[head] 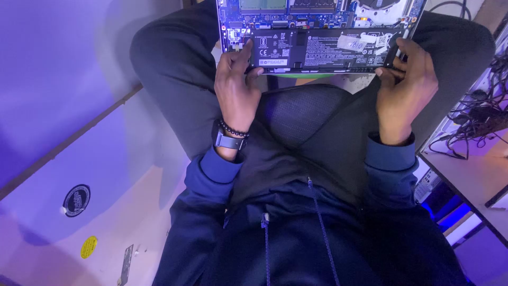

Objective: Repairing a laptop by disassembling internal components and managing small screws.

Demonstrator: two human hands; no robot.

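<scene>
Two hands (236, 87) (405, 85), one battery (323, 50), one laptop (317, 13).

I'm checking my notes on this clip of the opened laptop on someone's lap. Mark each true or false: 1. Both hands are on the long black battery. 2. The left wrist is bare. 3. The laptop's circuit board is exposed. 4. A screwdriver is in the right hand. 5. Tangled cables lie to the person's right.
1. True: the left hand and right hand each grip an end of the battery.
2. False: it wears a watch and a bead bracelet.
3. True: the circuit board shows above the battery.
4. False: no tool is visible in it.
5. True: cables lie there.
</scene>
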